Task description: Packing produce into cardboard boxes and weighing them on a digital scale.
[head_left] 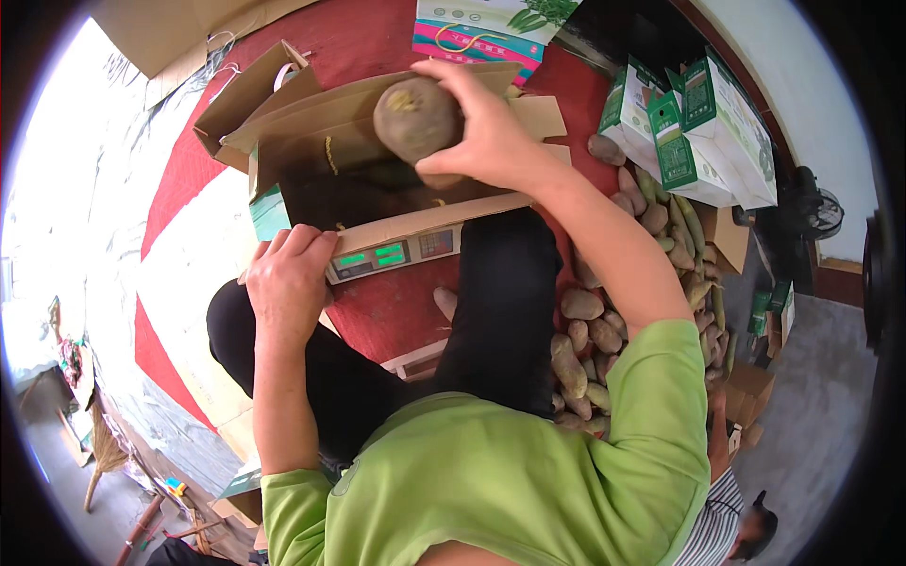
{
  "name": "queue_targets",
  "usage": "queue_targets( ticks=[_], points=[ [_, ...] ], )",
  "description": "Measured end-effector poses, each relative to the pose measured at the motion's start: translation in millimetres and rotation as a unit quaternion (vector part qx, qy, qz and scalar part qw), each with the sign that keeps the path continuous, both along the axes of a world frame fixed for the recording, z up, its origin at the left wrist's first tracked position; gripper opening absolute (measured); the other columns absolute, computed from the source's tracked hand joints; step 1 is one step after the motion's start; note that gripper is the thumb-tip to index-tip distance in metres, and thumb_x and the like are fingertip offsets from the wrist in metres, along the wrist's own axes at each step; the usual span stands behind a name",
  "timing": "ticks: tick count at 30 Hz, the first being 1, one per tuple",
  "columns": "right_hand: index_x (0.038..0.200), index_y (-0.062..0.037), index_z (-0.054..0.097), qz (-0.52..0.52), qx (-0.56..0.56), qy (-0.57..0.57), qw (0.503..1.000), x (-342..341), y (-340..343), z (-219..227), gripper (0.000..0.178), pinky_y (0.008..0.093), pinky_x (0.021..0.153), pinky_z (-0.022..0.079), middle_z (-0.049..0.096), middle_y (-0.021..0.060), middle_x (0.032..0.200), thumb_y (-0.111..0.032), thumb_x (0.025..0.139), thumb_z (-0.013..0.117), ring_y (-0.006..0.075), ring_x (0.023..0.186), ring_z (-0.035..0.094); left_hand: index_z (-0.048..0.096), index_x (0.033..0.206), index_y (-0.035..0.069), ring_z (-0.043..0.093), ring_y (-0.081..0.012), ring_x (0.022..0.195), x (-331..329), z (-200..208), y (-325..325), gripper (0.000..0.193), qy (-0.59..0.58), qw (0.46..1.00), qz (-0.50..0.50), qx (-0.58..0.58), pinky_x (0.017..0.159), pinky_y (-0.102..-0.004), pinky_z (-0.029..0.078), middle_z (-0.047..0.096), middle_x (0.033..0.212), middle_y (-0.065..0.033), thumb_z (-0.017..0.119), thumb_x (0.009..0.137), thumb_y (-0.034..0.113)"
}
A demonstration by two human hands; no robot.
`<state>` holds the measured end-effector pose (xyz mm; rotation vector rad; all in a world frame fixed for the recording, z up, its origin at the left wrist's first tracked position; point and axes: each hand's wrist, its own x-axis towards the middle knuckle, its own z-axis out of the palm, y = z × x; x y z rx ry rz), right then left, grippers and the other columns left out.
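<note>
Above an open cardboard box (377,226), my right hand (493,132) grips a large round brown root vegetable (415,118) with a yellowish-green crown. Its thumb and fingers spread around the vegetable's right side. My left hand (291,283) is closed over the box's near left edge, fingers curled on the cardboard. Yellow cord shows on the box's inner walls; its dark bottom is hard to make out. Directly under the box's near edge is a scale (392,257) with lit green displays, close to my knees.
Potato-like roots and long green vegetables (694,226) are piled along my right side. Green-and-white cartons (713,132) stand beyond them, near a black fan (816,209). Another open cardboard box (255,94) lies at the far left. Another person (727,509) is at the lower right.
</note>
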<state>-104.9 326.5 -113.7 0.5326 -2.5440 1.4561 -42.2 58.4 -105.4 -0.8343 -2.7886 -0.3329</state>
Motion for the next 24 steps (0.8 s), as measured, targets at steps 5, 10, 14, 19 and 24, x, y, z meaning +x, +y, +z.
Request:
queue_targets(
  ticks=[5,10,14,19,24],
  points=[
    [0.13,-0.0161,0.045,-0.036,0.124,-0.137,0.982,-3,-18,-2,0.08,0.038,0.094,0.044,0.053,0.0157,0.12,-0.017,0.058,0.08,0.0314,0.113,0.053,0.067,0.087,0.014,0.06,-0.0189,0.079,1,-4,-1,0.024,0.001,1.0,0.002,0.015,0.072,-0.0332,0.048,0.058,0.08,0.001,0.064,0.065,0.006],
    [0.125,-0.0007,0.044,-0.132,0.065,-0.182,0.972,-9,-13,-6,0.083,0.0363,0.093,0.044,0.053,0.0208,0.121,-0.024,0.056,0.083,0.032,0.11,0.055,0.067,0.087,0.014,0.061,-0.0195,0.08,0,-8,-1,0.021,0.006,1.0,0.005,0.009,0.072,-0.0335,0.048,0.06,0.082,0.0003,0.06,0.07,0.006],
    [0.118,0.0103,0.05,-0.083,0.048,-0.423,0.901,-9,17,2,0.078,0.033,0.068,0.053,0.063,0.0196,0.102,-0.045,0.07,0.076,0.025,0.084,0.066,0.068,0.088,0.012,0.062,-0.0209,0.083,0,-4,0,0.018,0.002,1.0,0.005,-0.002,0.072,-0.0346,0.048,0.063,0.085,-0.0007,0.059,0.074,0.005],
    [0.111,-0.0046,0.064,-0.064,0.167,-0.341,0.923,4,69,27,0.048,0.0292,0.059,0.051,0.068,0.006,0.091,-0.046,0.088,0.056,0.0146,0.075,0.065,0.069,0.092,0.013,0.061,-0.0225,0.083,-1,-5,1,0.02,-0.02,1.0,0.021,-0.001,0.075,-0.0343,0.048,0.063,0.088,-0.0001,0.059,0.077,0.005],
    [0.118,0.0023,0.057,-0.161,-0.067,-0.319,0.932,85,120,78,0.042,0.027,0.079,0.049,0.066,0.0081,0.098,-0.019,0.083,0.069,0.0162,0.088,0.063,0.069,0.096,0.012,0.062,-0.024,0.085,4,-7,1,0.02,-0.025,0.999,0.024,-0.017,0.076,-0.0349,0.048,0.064,0.091,-0.0014,0.059,0.08,0.005]
  ],
)
